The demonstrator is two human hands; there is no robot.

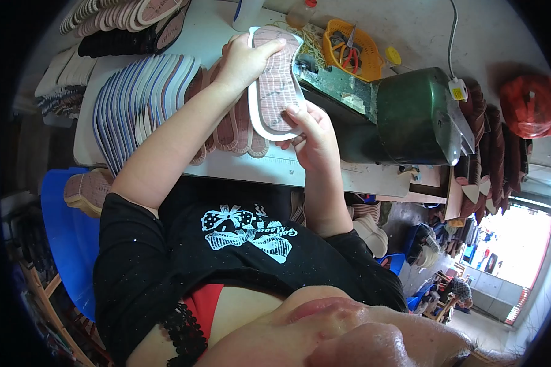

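Between both hands, above the white table, is a slipper sole [274, 98] with checked brownish fabric on top and a white rim. My left hand [245, 61] grips its far end, thumb lying across the fabric. At the near end my right hand [312, 128] pinches the rounded edge, thumb on top and fingers underneath. Beneath and left of the sole, a row of brown checked insoles [226, 131] lies on the table, partly covered by my left forearm. The green machine [343, 88] stands close to the right of the sole.
Left on the table [275, 171] is a fanned stack of white and blue soles [144, 98]; more soles [119, 21] lie behind. A yellow basket [373, 67] with pliers stands far right of the sole. A blue chair [67, 232] holds soles. Another person [459, 290] is in the background.
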